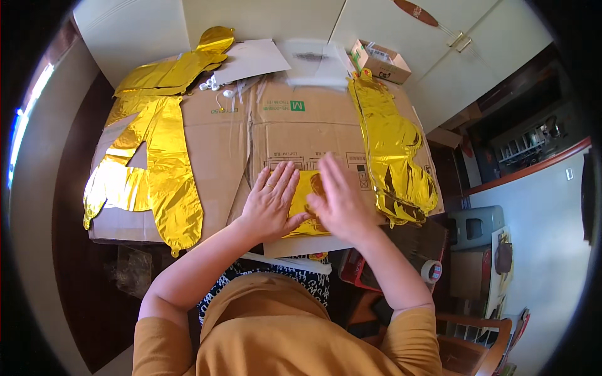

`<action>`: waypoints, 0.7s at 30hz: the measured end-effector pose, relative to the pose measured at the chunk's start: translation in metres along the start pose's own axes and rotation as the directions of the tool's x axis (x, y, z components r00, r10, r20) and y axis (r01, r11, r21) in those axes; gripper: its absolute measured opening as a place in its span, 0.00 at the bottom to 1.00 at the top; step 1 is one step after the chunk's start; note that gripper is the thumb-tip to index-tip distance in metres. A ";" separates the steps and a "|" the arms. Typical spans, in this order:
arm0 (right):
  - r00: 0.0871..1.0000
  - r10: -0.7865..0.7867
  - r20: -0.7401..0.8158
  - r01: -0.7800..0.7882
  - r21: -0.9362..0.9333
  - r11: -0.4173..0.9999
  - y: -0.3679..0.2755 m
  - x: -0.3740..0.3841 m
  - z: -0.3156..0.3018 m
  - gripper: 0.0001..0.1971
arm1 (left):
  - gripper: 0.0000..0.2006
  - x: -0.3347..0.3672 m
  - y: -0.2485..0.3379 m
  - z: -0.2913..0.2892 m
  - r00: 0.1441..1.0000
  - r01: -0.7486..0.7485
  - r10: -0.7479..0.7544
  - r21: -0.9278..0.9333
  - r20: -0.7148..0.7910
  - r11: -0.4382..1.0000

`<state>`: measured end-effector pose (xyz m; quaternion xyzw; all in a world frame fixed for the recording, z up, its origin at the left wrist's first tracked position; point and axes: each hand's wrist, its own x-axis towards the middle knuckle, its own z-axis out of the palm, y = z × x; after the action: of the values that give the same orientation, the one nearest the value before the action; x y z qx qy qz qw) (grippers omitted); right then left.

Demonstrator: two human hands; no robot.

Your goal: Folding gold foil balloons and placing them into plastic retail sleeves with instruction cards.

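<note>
Between the flat gold foil (174, 164) at the left and the left hand (269, 202), an open lane is left on the cardboard (210, 141). Beyond that hand and the right hand (343, 212), a broader passage is bounded at the back by the white sheet (256, 60) and the small carton (387, 71), and at the right by the layered gold foil (387, 135). Beside the right hand, only a narrow gap is offered, sideways reach being blocked by those layers

Gold foil (307, 185), brown cardboard (307, 135) with green print (297, 106), mustard top (269, 335), white-lettered dark cloth (318, 288), perhaps navy
</note>
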<state>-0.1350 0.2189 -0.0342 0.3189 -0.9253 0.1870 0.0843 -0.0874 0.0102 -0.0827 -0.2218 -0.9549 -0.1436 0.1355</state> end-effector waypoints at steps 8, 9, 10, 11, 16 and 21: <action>0.983 0.032 0.179 -0.010 -0.118 0.993 0.013 -0.018 0.035 0.42 | 0.46 -0.005 -0.004 -0.004 0.999 -0.008 0.006 0.052 0.034 0.999; 0.983 0.026 0.181 -0.004 -0.123 0.992 0.012 -0.018 0.035 0.42 | 0.46 -0.007 -0.005 -0.007 0.999 0.001 -0.004 0.059 0.049 0.998; 0.983 0.027 0.179 -0.003 -0.132 0.991 0.012 -0.018 0.035 0.42 | 0.46 -0.007 -0.006 -0.010 0.998 0.007 -0.011 0.068 0.059 0.998; 0.984 0.027 0.177 -0.002 -0.141 0.990 0.011 -0.018 0.035 0.42 | 0.46 -0.009 -0.007 -0.012 0.998 0.012 -0.016 0.058 0.062 0.998; 0.984 0.038 0.176 -0.013 -0.139 0.990 0.010 -0.020 0.037 0.42 | 0.47 -0.005 -0.002 -0.029 0.990 0.117 -0.124 0.102 0.067 0.988; 0.977 0.075 0.201 -0.049 -0.132 0.990 0.005 -0.017 0.033 0.41 | 0.48 0.008 0.031 -0.009 0.997 0.062 -0.063 0.009 0.036 0.998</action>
<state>-0.1258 0.2190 -0.0704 0.3015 -0.9485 0.0967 0.0026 -0.0779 0.0373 -0.0654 -0.1939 -0.9642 -0.1399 0.1146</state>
